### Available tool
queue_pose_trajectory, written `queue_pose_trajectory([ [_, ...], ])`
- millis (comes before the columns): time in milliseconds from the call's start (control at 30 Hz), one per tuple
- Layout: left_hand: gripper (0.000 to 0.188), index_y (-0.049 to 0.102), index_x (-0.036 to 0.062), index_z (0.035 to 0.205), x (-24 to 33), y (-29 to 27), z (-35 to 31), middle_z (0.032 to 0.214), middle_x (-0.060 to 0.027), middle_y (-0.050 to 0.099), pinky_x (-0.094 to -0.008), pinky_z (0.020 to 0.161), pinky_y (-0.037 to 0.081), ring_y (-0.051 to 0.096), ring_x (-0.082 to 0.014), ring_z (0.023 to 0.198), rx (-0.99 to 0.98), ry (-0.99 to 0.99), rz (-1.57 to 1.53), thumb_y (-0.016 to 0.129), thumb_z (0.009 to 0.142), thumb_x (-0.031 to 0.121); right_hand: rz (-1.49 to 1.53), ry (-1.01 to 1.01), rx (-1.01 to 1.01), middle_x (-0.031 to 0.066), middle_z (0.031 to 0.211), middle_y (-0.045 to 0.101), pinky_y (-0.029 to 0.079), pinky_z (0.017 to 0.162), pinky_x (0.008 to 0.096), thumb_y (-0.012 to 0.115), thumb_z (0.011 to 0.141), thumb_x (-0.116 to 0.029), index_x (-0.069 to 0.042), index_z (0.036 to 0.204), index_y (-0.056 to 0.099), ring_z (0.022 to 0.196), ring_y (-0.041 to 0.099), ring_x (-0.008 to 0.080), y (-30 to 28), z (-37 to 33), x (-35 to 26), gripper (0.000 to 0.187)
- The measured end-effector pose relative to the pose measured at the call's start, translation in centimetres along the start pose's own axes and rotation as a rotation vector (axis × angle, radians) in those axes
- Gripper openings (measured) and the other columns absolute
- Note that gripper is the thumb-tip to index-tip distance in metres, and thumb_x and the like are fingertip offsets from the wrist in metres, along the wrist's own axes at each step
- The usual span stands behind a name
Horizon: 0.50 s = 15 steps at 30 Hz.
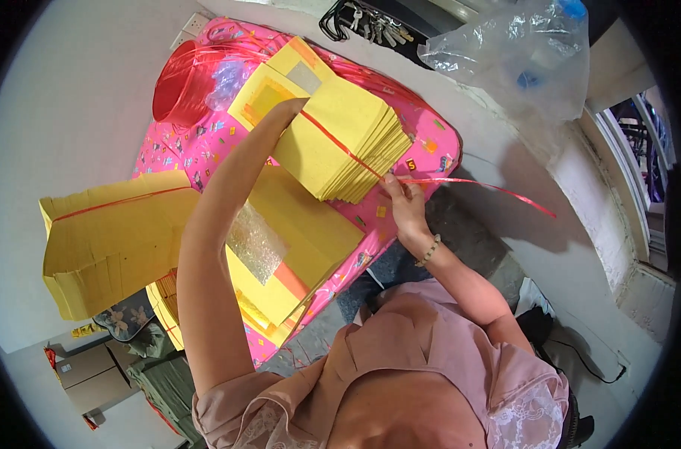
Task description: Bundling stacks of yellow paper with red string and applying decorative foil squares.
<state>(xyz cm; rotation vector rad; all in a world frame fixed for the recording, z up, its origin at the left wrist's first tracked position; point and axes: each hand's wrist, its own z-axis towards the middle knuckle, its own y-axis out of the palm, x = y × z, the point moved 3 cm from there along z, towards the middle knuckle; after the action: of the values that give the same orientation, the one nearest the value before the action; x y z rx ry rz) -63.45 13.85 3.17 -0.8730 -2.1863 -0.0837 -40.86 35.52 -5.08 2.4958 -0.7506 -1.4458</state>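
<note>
A thick stack of yellow paper envelopes (pixel 340 123) stands tilted on the pink table, its layered edges fanned toward the right. A red plastic string (pixel 333 141) runs across its upper face. My right hand (pixel 408 209) pinches the string at the stack's lower right corner, and a loose tail trails off to the right. At the stack's left side is my left hand (pixel 286 118), touching it; its fingers are hidden behind the envelopes. More yellow envelopes (pixel 303 217), one with a bubble-wrap sheet (pixel 256 243), lie nearer to me.
A large yellow bundle (pixel 116 239) tied with red string stands at left. A red plastic basket (pixel 177 86) and more red string lie at the back of the pink tablecloth (pixel 438 142). Keys (pixel 381 26) and a clear plastic bag (pixel 516 56) are at upper right.
</note>
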Motion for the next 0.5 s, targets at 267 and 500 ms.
queue_pose_trajectory([
  [267, 0.042, 0.061, -0.0035, 0.125, -2.9, 0.3, -5.0, 0.114, -0.0138, 0.069, -0.0390, 0.079, 0.059, 0.070, -0.0207, 0.091, 0.001, 0.092, -0.183, 0.068, 0.089, 0.017, 0.093, 0.002, 0.105, 0.0102, 0.109, 0.067, 0.049, 0.091, 0.0301, 0.059, 0.101, -0.023, -0.002, 0.100, 0.060, 0.107, 0.065, 0.0196, 0.8, 0.1, 0.0, 0.022],
  [500, 0.041, 0.060, -0.0027, 0.125, -6.3, 0.8, -9.7, 0.115, -0.0133, 0.069, -0.0393, 0.080, 0.059, 0.070, -0.0204, 0.092, -0.018, 0.204, -0.309, 0.067, 0.091, 0.019, 0.345, -0.080, 0.141, 0.0091, 0.106, 0.066, 0.052, 0.085, 0.0304, 0.059, 0.101, -0.022, -0.004, 0.104, 0.059, 0.098, 0.065, 0.0166, 0.3, 3.8, -1.7, 0.019],
])
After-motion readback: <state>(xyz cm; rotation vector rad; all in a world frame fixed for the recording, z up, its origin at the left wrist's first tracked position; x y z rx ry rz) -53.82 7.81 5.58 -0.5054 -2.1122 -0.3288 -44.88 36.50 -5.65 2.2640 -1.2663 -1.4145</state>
